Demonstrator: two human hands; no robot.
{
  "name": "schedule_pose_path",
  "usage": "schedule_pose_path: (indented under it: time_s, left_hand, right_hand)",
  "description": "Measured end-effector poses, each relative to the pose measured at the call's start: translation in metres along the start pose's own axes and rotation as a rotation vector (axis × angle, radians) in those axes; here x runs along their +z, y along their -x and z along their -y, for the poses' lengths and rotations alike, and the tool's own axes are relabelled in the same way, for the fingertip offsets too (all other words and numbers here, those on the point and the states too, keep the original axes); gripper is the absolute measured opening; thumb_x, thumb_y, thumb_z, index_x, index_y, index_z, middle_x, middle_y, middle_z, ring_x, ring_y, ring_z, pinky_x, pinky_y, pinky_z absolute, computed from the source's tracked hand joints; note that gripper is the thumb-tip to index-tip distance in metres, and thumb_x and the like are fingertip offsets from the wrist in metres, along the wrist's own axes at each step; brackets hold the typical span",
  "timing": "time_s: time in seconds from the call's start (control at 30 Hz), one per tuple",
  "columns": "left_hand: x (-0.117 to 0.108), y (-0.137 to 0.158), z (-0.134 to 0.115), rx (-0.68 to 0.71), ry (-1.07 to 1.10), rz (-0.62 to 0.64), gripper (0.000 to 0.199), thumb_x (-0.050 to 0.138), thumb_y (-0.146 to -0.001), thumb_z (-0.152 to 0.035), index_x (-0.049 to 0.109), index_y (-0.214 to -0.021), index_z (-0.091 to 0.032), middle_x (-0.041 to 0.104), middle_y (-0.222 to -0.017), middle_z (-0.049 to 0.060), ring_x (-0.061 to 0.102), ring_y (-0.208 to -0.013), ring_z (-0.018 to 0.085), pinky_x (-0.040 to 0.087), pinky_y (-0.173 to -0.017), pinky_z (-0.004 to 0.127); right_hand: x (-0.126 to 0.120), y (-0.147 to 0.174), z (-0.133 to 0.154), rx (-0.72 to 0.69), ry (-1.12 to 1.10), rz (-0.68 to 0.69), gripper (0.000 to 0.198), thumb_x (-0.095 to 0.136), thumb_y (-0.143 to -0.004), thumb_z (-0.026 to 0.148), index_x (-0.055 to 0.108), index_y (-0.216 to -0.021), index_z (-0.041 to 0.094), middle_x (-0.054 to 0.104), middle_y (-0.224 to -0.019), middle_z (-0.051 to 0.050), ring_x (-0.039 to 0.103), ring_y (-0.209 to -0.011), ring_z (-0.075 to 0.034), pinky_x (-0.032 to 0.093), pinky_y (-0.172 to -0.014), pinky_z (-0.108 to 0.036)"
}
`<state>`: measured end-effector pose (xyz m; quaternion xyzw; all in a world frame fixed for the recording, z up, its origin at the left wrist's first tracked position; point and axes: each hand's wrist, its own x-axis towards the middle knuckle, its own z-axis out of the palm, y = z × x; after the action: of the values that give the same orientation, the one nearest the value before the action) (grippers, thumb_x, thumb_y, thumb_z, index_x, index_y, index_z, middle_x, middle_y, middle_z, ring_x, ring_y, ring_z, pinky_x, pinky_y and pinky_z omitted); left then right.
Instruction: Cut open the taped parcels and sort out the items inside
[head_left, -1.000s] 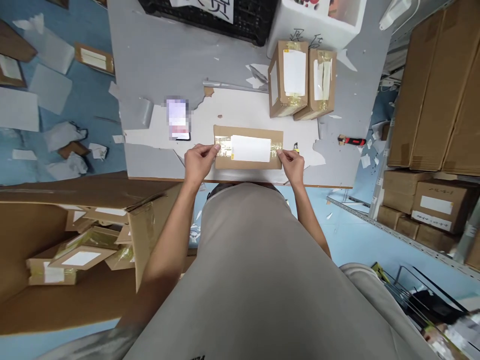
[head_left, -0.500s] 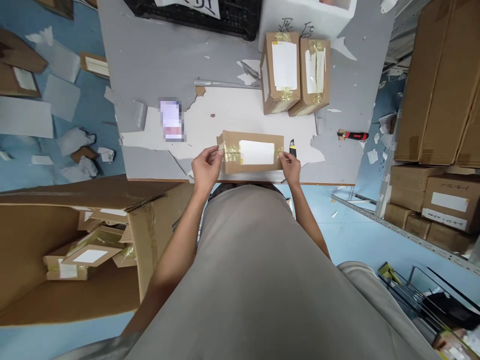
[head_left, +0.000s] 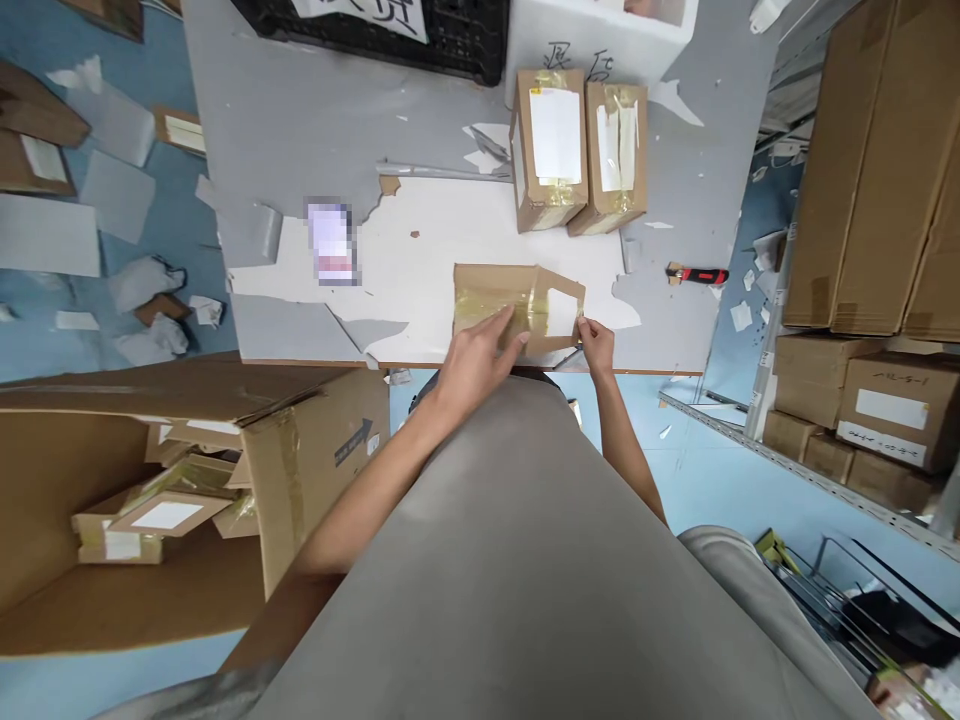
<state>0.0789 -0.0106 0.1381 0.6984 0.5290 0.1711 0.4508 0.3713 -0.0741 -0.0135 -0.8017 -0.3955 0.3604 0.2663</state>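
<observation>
A small cardboard box (head_left: 491, 290) lies turned on the white patch near the table's front edge, with clear tape along one side and a white label (head_left: 562, 312) toward its right end. My left hand (head_left: 484, 355) rests against the taped side, its fingers stretched out and thumb apart. At the right end, my right hand (head_left: 597, 345) pinches the box's corner between thumb and fingers. The underside of the box is hidden, and the yellow-and-black cutter behind it is mostly covered.
Two taped boxes (head_left: 551, 150) stand behind, against a white foam box (head_left: 600, 45). Left of them is a black crate (head_left: 375, 40). A phone (head_left: 331, 243) and a red-black knife (head_left: 697, 275) lie on the table. A large open carton (head_left: 322, 460) sits at lower left.
The box has been turned so its taped side faces up and its label sits at the right. My left hand moved right, from the left end onto the box.
</observation>
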Motion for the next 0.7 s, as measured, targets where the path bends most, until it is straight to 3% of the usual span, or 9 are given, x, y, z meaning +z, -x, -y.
schedule_pose_path:
  time_s: [0.1,0.2,0.37,0.5,0.6,0.7]
  left_hand:
    - [-0.019,-0.002,0.032,-0.13,-0.091,-0.122,0.058,0.068,-0.113,-0.058,0.077,-0.154,-0.018,0.086,-0.139,0.016,0.085,-0.122,0.035,0.062,-0.112,0.041]
    - [-0.036,-0.009,0.078,-0.283,-0.167,-0.22,0.053,0.065,-0.113,-0.057,0.082,-0.142,-0.015,0.089,-0.122,0.018,0.085,-0.116,0.037,0.061,-0.109,0.044]
    - [-0.05,-0.016,0.148,-0.475,-0.045,-0.293,0.033,0.069,-0.106,-0.041,0.084,-0.117,-0.014,0.088,-0.116,0.017,0.083,-0.112,0.034,0.061,-0.106,0.041]
    - [-0.063,-0.01,0.189,-0.54,0.039,-0.417,0.034,0.071,-0.102,-0.033,0.083,-0.125,-0.012,0.087,-0.122,0.017,0.082,-0.116,0.031,0.06,-0.113,0.041]
    - [-0.076,-0.005,0.221,-0.622,0.117,-0.52,0.043,0.073,-0.096,-0.028,0.079,-0.133,-0.006,0.085,-0.127,0.021,0.081,-0.118,0.03,0.061,-0.114,0.041]
    - [-0.087,-0.006,0.248,-0.749,0.2,-0.565,0.039,0.077,-0.09,-0.027,0.081,-0.121,-0.004,0.085,-0.116,0.019,0.08,-0.112,0.029,0.063,-0.111,0.04]
  right_hand:
    - [0.008,0.004,0.023,0.014,-0.106,-0.001,0.067,0.06,-0.097,0.088,0.077,-0.097,0.023,0.086,-0.103,-0.012,0.079,-0.101,-0.029,0.065,-0.099,-0.044]
    - [0.024,0.007,0.056,-0.049,-0.069,0.086,0.053,0.069,-0.101,0.075,0.077,-0.099,0.023,0.087,-0.107,-0.012,0.081,-0.101,-0.029,0.065,-0.1,-0.044]
    - [0.056,0.021,0.112,-0.135,0.219,0.081,0.03,0.064,-0.114,0.049,0.071,-0.1,0.023,0.083,-0.107,-0.011,0.078,-0.099,-0.028,0.062,-0.094,-0.042]
    - [0.082,0.047,0.163,-0.359,0.378,0.041,0.035,0.054,-0.121,0.052,0.071,-0.108,0.023,0.08,-0.114,-0.014,0.076,-0.107,-0.03,0.062,-0.096,-0.041]
    - [0.109,0.072,0.218,-0.543,0.486,0.152,0.038,0.049,-0.125,0.05,0.072,-0.114,0.021,0.08,-0.117,-0.016,0.077,-0.108,-0.031,0.064,-0.097,-0.041]
    - [0.136,0.091,0.276,-0.629,0.632,0.325,0.033,0.049,-0.125,0.039,0.073,-0.125,0.016,0.08,-0.124,-0.018,0.08,-0.113,-0.032,0.066,-0.099,-0.042]
